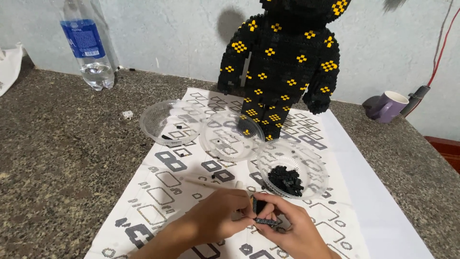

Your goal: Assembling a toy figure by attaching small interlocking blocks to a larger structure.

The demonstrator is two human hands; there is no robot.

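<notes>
Speckled stone counter (pixel 62 158) under a printed sheet (pixel 182 192); at 6 o'clock I pinch a small black brick piece (pixel 265 218) between left hand (pixel 218 220) and right hand (pixel 292 230), both pressed on it to join bricks. Clear bowl of black bricks (pixel 287 180) sits at 1 o'clock, within reach.

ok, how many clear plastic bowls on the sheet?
3, in a row on the printed sheet before the black block bear: left bowl, nearly empty; middle bowl, a few bits; right bowl, holding a pile of black bricks. None looks hidden.

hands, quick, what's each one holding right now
Left hand: closed, fingertips pinching the small black brick assembly.
Right hand: closed on the same black brick assembly, gripping it from below.
</notes>
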